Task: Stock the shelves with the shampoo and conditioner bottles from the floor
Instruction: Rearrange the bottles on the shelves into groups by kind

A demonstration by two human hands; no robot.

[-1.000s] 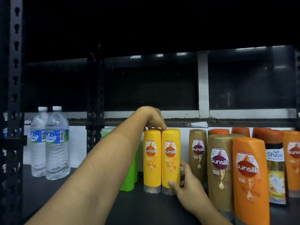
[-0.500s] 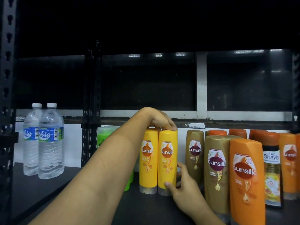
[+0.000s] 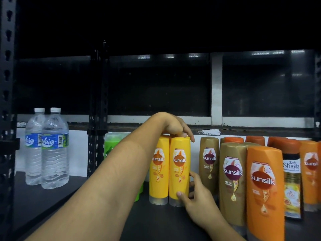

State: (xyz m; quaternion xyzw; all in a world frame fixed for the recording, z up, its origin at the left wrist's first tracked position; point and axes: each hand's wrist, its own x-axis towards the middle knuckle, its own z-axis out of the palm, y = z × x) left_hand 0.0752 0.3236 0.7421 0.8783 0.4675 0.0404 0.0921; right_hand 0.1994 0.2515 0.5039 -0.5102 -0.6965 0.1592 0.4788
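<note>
Two yellow Sunsilk bottles (image 3: 178, 169) stand side by side, upside down on their caps, on the dark shelf (image 3: 156, 221). My left hand (image 3: 175, 126) rests on their tops, fingers curled over both. My right hand (image 3: 196, 197) presses the lower right side of the right yellow bottle, thumb on its front. To the right stand gold Sunsilk bottles (image 3: 232, 181), orange Sunsilk bottles (image 3: 264, 190) and a black-capped Safi Shayla bottle (image 3: 291, 185). A green bottle (image 3: 112, 145) is partly hidden behind my left forearm.
Two clear water bottles (image 3: 46, 150) stand at the left of the shelf. Black perforated uprights (image 3: 97, 110) rise at the left and behind the green bottle. The shelf surface between the water bottles and my arm is bare. A dark window lies behind.
The yellow bottles and both hands hold nearly the same place; my left fingers have spread further over the right bottle's top. The view has shifted slightly.
</note>
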